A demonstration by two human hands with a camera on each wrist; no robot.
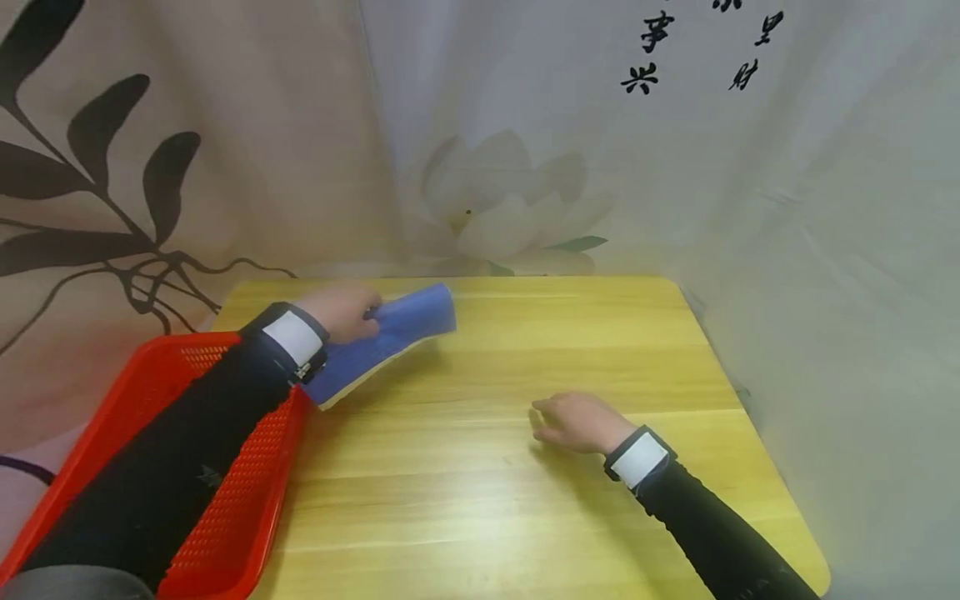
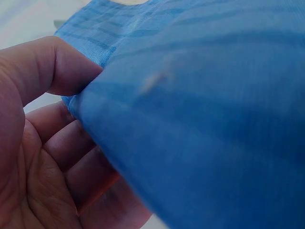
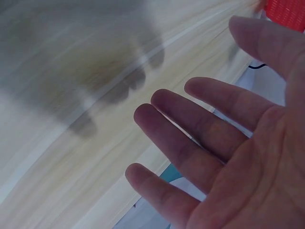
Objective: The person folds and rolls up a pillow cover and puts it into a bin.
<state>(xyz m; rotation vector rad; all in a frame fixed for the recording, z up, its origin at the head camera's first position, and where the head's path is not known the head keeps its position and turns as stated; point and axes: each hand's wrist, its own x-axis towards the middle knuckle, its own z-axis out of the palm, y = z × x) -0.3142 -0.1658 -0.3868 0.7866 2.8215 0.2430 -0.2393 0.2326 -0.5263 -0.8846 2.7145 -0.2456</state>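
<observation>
Head: left hand (image 1: 343, 312) grips blue cloth (image 1: 390, 340) | right wrist: open palm (image 3: 248, 162)

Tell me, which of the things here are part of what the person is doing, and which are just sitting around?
In use:
- blue cloth, gripped by the left hand
- red basket, right under the left arm
- right hand, open and holding nothing, palm down over the wooden table

Just there:
- printed curtain with leaves and a flower

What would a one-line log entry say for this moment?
left hand: grips blue cloth above wooden table | right hand: open, palm down over table | red basket: at table's left edge
</observation>
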